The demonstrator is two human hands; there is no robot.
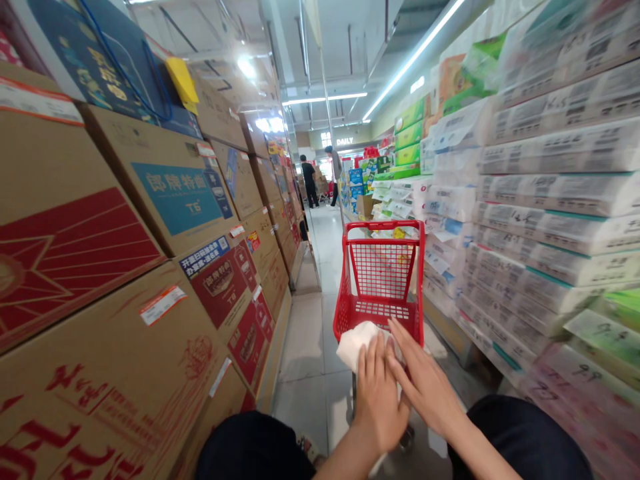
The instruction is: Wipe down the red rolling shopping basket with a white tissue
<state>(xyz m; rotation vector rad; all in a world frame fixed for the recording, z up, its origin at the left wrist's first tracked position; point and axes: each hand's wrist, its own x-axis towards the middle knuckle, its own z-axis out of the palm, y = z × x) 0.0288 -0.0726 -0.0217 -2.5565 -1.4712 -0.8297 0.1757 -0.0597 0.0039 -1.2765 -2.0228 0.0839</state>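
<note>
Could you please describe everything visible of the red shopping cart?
The red shopping cart looks plastic, with a grid panel, slotted shelf and top bar. It stands upright on floor tiles, between boxes and wrapped packs. A white wad, the left hand and the right hand partly hide it; whether they touch it is unclear.

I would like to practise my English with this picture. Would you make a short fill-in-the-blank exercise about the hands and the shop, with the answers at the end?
1. The left hand touches a cloth or tissue whose colour is ____.
2. The shopping cart ahead of the hands is coloured ____.
3. Brown boxes are stacked along the ____ side of the picture.
4. The English word on the sign at the back is ____.

Missing words: white; red; left; DAILY.
</note>
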